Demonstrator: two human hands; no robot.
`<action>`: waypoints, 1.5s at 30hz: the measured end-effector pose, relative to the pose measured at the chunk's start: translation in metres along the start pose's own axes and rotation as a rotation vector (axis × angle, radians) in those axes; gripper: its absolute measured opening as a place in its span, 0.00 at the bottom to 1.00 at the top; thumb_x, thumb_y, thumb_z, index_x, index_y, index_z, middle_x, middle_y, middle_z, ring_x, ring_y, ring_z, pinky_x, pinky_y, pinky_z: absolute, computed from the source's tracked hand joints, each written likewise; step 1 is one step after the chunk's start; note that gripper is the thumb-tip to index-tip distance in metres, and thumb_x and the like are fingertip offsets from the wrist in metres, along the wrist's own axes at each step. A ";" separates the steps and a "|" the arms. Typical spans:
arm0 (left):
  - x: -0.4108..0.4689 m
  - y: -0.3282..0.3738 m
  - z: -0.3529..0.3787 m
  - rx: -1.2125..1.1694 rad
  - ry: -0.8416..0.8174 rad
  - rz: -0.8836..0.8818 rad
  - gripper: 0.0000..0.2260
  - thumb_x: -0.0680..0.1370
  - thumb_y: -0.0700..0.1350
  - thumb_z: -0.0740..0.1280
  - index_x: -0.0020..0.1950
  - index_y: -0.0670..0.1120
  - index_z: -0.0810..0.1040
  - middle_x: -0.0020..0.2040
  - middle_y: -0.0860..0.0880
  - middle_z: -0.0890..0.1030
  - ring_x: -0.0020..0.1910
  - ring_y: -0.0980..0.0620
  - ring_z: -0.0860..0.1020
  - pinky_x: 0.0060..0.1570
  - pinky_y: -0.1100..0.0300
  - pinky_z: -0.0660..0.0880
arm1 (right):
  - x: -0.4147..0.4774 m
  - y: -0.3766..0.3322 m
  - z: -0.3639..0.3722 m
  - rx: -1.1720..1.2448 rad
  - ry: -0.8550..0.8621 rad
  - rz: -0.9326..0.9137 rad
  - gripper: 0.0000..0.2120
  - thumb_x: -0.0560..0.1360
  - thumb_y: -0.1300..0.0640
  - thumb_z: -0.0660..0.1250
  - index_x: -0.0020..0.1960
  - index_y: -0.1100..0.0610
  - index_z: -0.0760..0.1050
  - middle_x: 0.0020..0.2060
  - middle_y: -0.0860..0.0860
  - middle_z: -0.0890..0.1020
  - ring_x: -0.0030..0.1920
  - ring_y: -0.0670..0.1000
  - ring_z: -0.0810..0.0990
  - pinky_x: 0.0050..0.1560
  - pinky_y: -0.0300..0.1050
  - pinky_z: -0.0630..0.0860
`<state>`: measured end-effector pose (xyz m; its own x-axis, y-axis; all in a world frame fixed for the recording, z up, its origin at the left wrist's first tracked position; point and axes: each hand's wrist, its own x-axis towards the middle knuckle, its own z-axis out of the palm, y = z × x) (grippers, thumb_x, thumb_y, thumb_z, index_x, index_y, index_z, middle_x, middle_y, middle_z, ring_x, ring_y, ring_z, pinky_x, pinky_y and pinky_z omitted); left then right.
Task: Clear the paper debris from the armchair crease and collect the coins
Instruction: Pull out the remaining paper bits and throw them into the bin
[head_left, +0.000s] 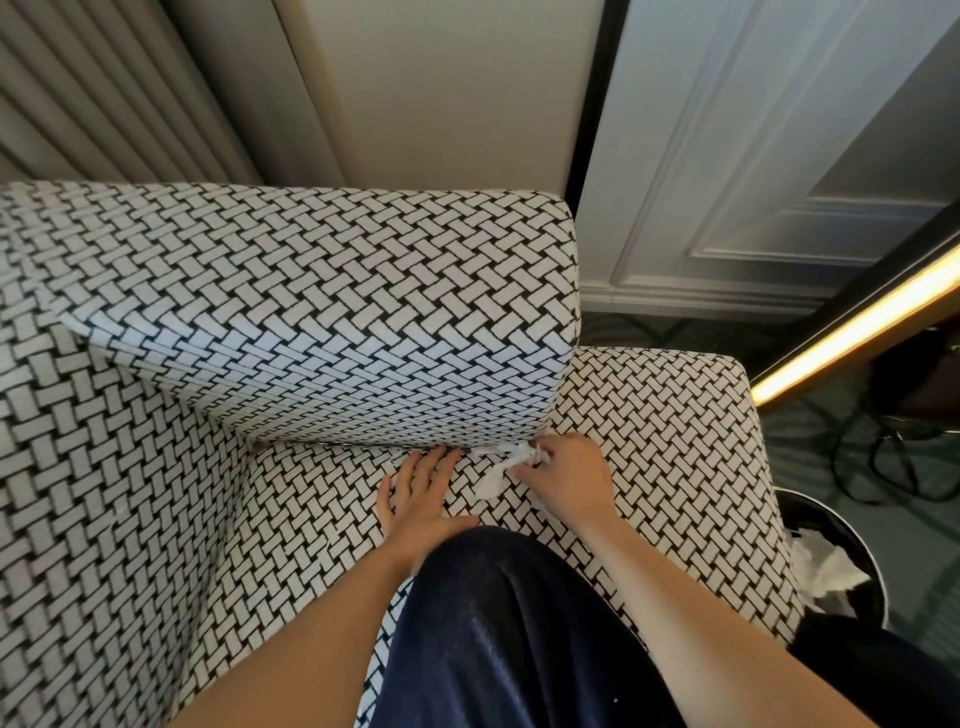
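A crumpled piece of white tissue paper (498, 467) lies at the back of the armchair seat (322, 499), right where the seat meets the back cushion (322, 312), with one end pushed up into the crease (363, 444) and the other trailing forward over the patterned fabric. The right hand (563, 475) is closed on the upper end of this tissue, its fingers curled around the wad just beside the lower corner of the back cushion. The left hand (423, 493) lies flat and open on the seat just to the left of the tissue, palm down, fingers spread and their tips reaching the crease line; it holds nothing. No coins can be made out anywhere on the seat or in the crease. The whole armchair, including the right armrest (675, 415), is covered in a black-and-white basket-weave print. A knee in dark blue shiny fabric (509, 623) rests on the front of the seat between the two bare forearms. To the right of the armrest, on the floor, stands a round black waste bin (862, 525) with crumpled white paper (826, 569) already in it. Behind the chair are a pleated curtain (104, 88) and a white panelled door (753, 156), and a glowing light strip (857, 322) runs along a furniture edge at the right, with dark cables (878, 457) on the floor below it.
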<state>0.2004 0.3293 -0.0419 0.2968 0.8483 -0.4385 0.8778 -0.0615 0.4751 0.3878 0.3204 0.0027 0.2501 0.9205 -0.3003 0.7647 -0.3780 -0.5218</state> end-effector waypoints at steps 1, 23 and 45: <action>0.001 0.000 0.001 0.009 -0.001 -0.002 0.40 0.72 0.60 0.67 0.76 0.61 0.45 0.76 0.60 0.43 0.74 0.56 0.36 0.67 0.51 0.29 | 0.000 -0.001 0.003 -0.066 0.004 -0.002 0.16 0.72 0.44 0.68 0.57 0.50 0.79 0.49 0.50 0.80 0.53 0.51 0.75 0.56 0.48 0.73; 0.006 -0.010 0.008 0.110 -0.018 -0.011 0.45 0.68 0.68 0.65 0.75 0.62 0.41 0.76 0.61 0.40 0.72 0.58 0.32 0.57 0.61 0.21 | 0.002 -0.004 0.027 0.154 0.199 0.130 0.10 0.73 0.48 0.68 0.53 0.46 0.82 0.42 0.45 0.73 0.51 0.50 0.69 0.49 0.43 0.59; 0.009 -0.008 0.010 0.084 -0.002 -0.031 0.43 0.70 0.66 0.65 0.77 0.57 0.46 0.76 0.60 0.41 0.73 0.55 0.34 0.64 0.54 0.25 | 0.013 -0.012 0.032 0.084 0.106 0.270 0.13 0.71 0.40 0.67 0.49 0.46 0.82 0.45 0.45 0.67 0.56 0.53 0.64 0.58 0.48 0.57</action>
<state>0.1997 0.3322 -0.0573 0.2700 0.8493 -0.4536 0.9148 -0.0793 0.3960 0.3631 0.3338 -0.0206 0.5019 0.7889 -0.3546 0.6111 -0.6135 -0.5002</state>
